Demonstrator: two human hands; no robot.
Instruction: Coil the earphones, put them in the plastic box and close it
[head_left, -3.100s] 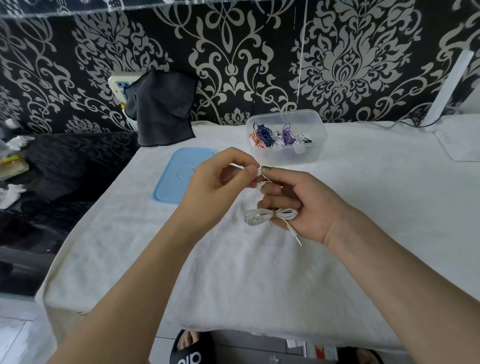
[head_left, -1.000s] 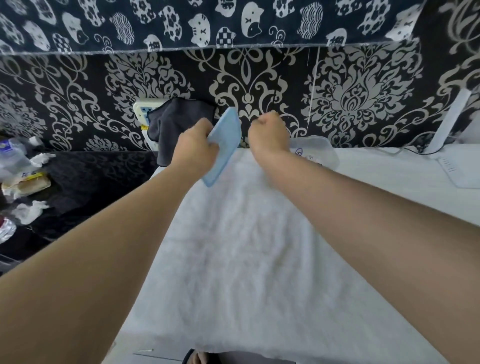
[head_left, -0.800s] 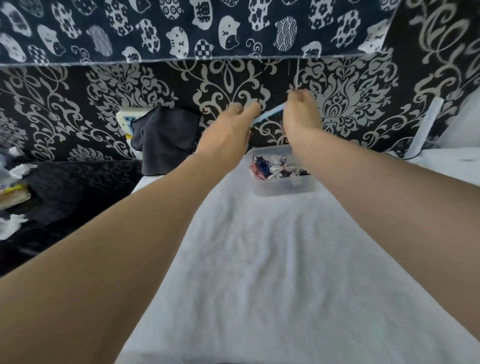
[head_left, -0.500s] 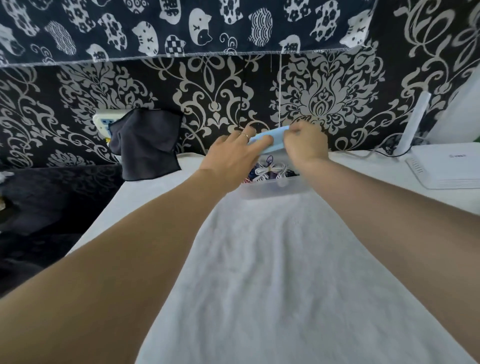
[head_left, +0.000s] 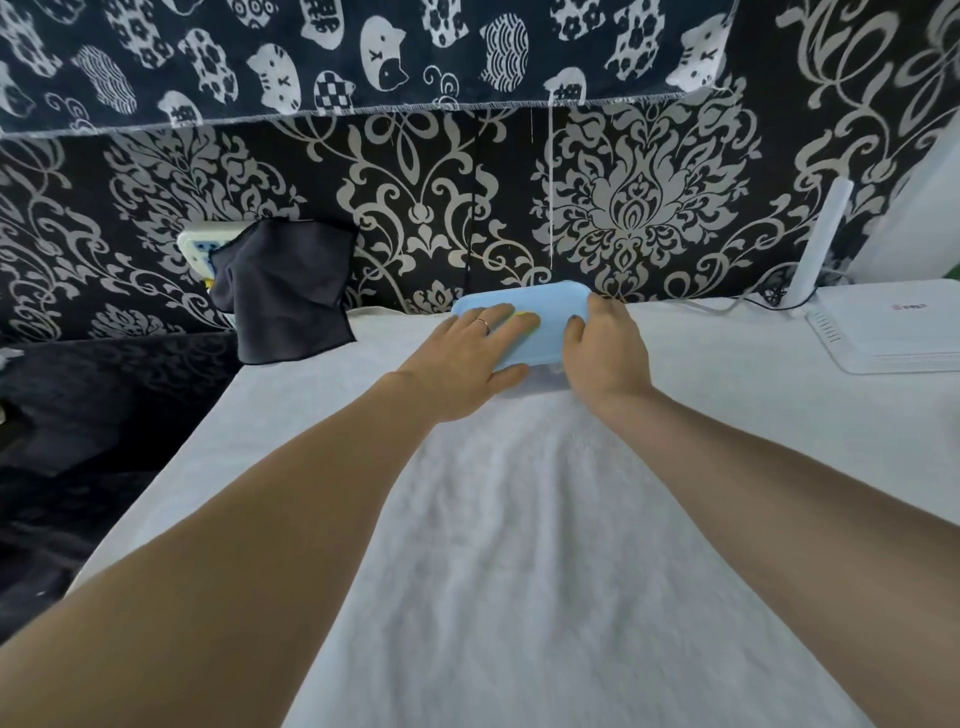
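- The blue lid (head_left: 540, 325) lies on top of the plastic box (head_left: 555, 368), which sits at the far edge of the bench (head_left: 519, 519) close to the patterned wall (head_left: 649, 208); only a sliver of the clear box wall shows under the lid between the 2 hands.
- The earphones cannot be seen; judging by the lid being on, they are probably inside.
- Left hand (head_left: 470, 358): fingers straight and spread flat over the lid's left half, thumb along the near edge. This grip is apart and pressing, not clamped on anything.
- Right hand (head_left: 605, 345): fingers laid flat over the lid's right end, also pressing with the grip apart.
- The step in hand looks like seating the lid, the last part of the task.
- To do it well: press straight down with both palms at once so the lid does not tilt, then work the fingertips around all 4 corners, the far edge included, until the rim sits even.
- The soft white towel (head_left: 519, 597) under the box may give way, so firm, level pressure matters, and the box could slide toward the wall.
- A dark cloth (head_left: 285, 291) hangs to the left and a white router (head_left: 893, 332) sits to the right, both well apart from the box.
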